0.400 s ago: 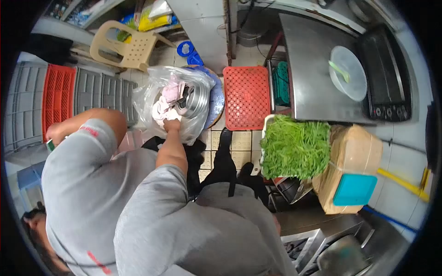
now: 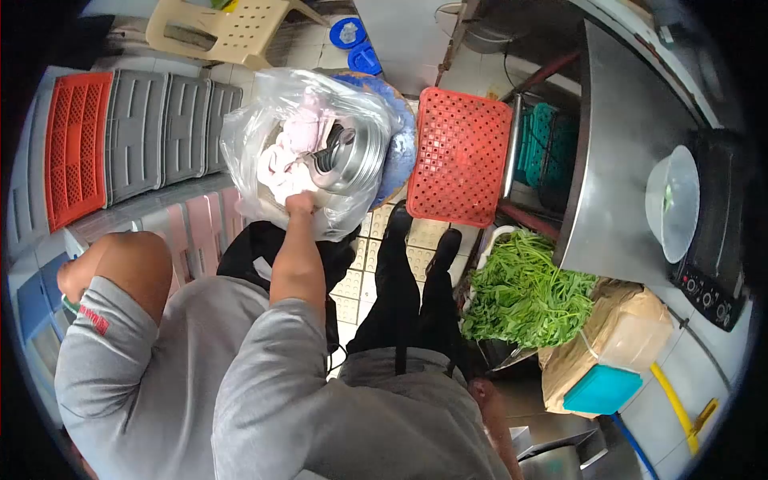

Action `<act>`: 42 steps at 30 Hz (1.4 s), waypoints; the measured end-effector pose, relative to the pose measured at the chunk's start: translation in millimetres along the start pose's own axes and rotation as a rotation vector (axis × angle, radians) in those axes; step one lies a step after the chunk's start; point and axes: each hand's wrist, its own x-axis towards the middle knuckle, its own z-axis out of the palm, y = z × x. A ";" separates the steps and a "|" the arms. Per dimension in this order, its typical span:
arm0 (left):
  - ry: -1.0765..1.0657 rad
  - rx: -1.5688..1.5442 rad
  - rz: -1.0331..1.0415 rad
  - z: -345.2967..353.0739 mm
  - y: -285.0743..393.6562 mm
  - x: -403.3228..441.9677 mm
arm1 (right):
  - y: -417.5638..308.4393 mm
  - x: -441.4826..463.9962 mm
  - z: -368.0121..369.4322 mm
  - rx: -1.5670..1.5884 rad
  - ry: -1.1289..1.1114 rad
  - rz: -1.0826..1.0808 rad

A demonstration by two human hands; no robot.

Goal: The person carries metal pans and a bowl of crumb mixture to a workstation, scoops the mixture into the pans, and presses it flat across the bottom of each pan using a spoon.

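My left hand point(image 2: 300, 203) reaches into a clear plastic bag point(image 2: 240, 136), its fingers closed at the edge of a whitish cloth point(image 2: 282, 170); the fingertips are hidden. A pink cloth point(image 2: 302, 130) lies behind that one. Beside the cloths in the bag is a stack of round metal ware point(image 2: 362, 164) with dark pieces point(image 2: 330, 154) against it, whose kind I cannot make out. The bag rests on a worn blue round surface point(image 2: 404, 136). My right hand point(image 2: 482, 392) hangs low at my side, partly behind my shirt, with its fingers not clearly visible.
A co-worker's bent arm point(image 2: 128, 268) is close on my left. Grey crates point(image 2: 136, 132) and a red crate point(image 2: 78, 152) stand beyond. Ahead are a beige chair point(image 2: 240, 36) and a red perforated crate point(image 2: 460, 156); rightward, leafy greens point(image 2: 532, 292) and a metal table point(image 2: 616, 144).
My view has shifted, bringing the bag and red perforated crate closer. My left hand stays at the whitish cloth. My right hand has come into view at my side.
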 end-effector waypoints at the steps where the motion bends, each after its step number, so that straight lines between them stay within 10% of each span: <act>1: 0.096 0.080 0.047 5.2 -35.6 41.1 | -71.7 -6.1 2.4 -0.066 0.048 -0.063; 6: 1.130 -0.463 0.018 -46.1 53.3 -77.8 | -221.6 1.2 4.8 -0.150 0.131 -0.251; 8: 1.461 -0.260 0.697 -75.9 98.0 -146.2 | -264.9 1.1 7.7 -0.180 0.054 -0.386; 9: 1.473 -0.262 0.693 -89.5 122.8 -188.2 | -287.9 3.5 9.1 -0.184 0.046 -0.396; 15: 0.298 -0.845 1.208 -101.9 194.6 -388.7 | -437.7 37.2 45.2 -0.044 -0.168 -0.751; 17: -0.310 -0.576 1.273 -105.5 213.0 -467.9 | -482.9 46.3 56.8 -0.176 -0.066 -0.999; 19: -0.965 -0.529 1.449 -85.8 236.1 -502.2 | -540.0 5.9 39.0 -1.014 0.401 -1.549; 21: -1.448 -0.208 1.551 -120.8 273.3 -509.2 | -548.9 -5.4 33.4 -0.775 0.114 -1.403; 23: -1.770 -0.529 1.157 -153.5 277.1 -455.8 | -548.1 -13.4 27.0 -0.287 -0.378 -1.025; 24: -1.417 -0.821 1.260 -142.9 259.3 -407.7 | -544.6 -16.9 23.9 -0.040 -0.591 -0.806; 26: -0.552 -0.534 0.800 -137.1 261.2 -310.9 | -525.8 -28.1 21.1 0.212 -0.776 -0.568; 28: 0.026 0.224 0.702 -81.8 239.4 -197.6 | -486.4 -53.2 25.3 -0.315 -0.336 -1.097; 30: -0.013 0.681 0.836 -32.3 214.2 -132.2 | -453.1 -66.2 8.2 -0.596 -0.059 -1.321; 32: 0.013 0.584 0.782 -10.0 214.2 -119.2 | -433.2 -74.7 -28.0 -0.180 -0.499 -0.670; 39: 0.149 0.401 0.765 7.9 197.2 -99.2 | -420.9 -70.1 -16.9 -0.075 -0.657 -0.678; 42: 0.121 -0.549 0.450 -10.1 193.9 -122.9 | -419.1 -64.8 1.0 0.058 -0.485 -0.881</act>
